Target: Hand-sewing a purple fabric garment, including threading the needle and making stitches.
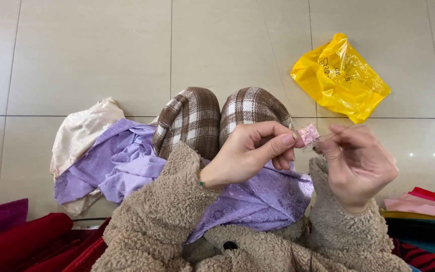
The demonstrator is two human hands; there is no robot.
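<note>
While purple cloth [258,196] lies across the lap, a small pink patch [308,134] is pinched by the left hand [247,151]; something thin, hard to make out, is pinched by the right hand [361,163]. Soft and light, the patch is probably best gripped at its edge.

A small pink fabric scrap [308,134] with a faint sheen sits between the left hand [250,151] and right hand [359,163]. Below them lies shiny patterned lilac cloth [258,199], framed by fuzzy, nubbly beige fleece sleeves [152,226]. Beyond the right hand, a glossy, crinkled yellow plastic bag [339,78] rests on smooth, semi-gloss floor tiles [96,55].
</note>
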